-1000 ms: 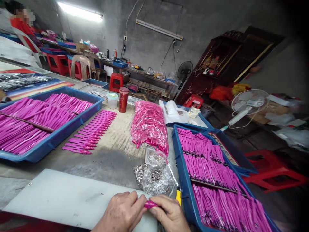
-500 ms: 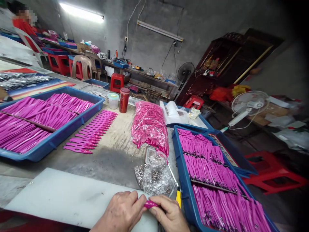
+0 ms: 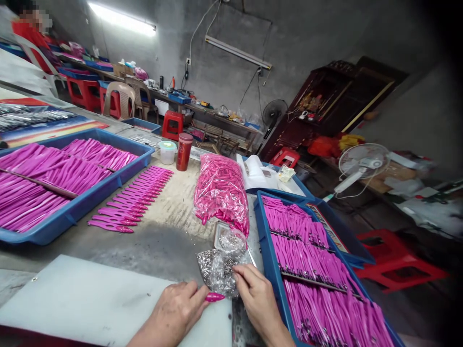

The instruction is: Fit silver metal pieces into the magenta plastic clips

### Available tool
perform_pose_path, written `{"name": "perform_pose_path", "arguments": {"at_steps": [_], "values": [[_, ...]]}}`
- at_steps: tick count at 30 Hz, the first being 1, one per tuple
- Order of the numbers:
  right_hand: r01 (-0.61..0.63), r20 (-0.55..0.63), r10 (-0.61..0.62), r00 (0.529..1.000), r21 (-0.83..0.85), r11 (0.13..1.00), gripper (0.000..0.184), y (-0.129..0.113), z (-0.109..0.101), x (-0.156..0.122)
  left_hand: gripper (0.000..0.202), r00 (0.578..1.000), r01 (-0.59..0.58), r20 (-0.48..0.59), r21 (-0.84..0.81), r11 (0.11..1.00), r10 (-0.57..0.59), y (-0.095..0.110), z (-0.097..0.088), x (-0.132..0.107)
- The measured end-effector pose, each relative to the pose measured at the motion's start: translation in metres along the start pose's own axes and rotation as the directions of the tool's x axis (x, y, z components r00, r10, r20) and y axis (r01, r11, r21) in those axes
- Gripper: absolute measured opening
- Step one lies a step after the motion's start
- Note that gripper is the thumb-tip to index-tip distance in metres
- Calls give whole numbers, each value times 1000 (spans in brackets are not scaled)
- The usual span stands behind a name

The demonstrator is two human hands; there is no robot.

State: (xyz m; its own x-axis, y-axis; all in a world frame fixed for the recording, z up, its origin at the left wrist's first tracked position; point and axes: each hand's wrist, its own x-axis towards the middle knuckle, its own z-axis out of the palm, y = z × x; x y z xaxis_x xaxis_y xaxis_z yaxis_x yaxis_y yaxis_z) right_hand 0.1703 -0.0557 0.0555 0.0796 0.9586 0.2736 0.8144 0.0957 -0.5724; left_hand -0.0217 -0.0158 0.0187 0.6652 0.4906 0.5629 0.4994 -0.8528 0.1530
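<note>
My left hand (image 3: 183,304) is closed around a magenta plastic piece (image 3: 215,297), whose glossy pointed end sticks out to the right over the white board (image 3: 90,294). My right hand (image 3: 257,294) reaches to a clear plastic bag (image 3: 219,277) of small metal parts (image 3: 228,266). Its thumb and fingertips come together at the bag's opening; whatever is between them is too small to make out. Behind that bag lies a large clear bag (image 3: 221,188) full of pink pointed pieces. To the left, a row of magenta pieces (image 3: 139,197) with pointed tips rests on the table.
A blue tray (image 3: 144,153) of magenta strips stands at left; another blue tray (image 3: 265,250) with similar strips and dark ends is close by my right arm. Farther back are a red tumbler (image 3: 184,153) and a lidded tub (image 3: 167,155). A person in red (image 3: 31,36) sits far left.
My right hand has let go of the magenta piece and moved up to the bag of metal parts, covering the yellow-handled tool. My left hand still holds the piece, shifted slightly left.
</note>
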Motion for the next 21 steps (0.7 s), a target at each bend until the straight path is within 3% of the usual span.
{"name": "perform_pose_path", "arguments": {"at_steps": [3,7,14,21], "values": [[-22,128,55,990,-249,968,27,-2,2,14,34,1000,-3,-12,-10,1000,3,-1,1,-1],[-38,284,215,934,-522,852,27,-7,6,26,35,1000,-7,-15,-23,1000,6,-1,3,-2],[4,349,272,897,-622,783,27,-11,13,36,36,1000,-19,16,-30,999,20,-2,4,-3],[4,348,290,892,-645,764,28,-14,18,39,33,999,-9,37,-28,1000,11,-1,4,-3]]}}
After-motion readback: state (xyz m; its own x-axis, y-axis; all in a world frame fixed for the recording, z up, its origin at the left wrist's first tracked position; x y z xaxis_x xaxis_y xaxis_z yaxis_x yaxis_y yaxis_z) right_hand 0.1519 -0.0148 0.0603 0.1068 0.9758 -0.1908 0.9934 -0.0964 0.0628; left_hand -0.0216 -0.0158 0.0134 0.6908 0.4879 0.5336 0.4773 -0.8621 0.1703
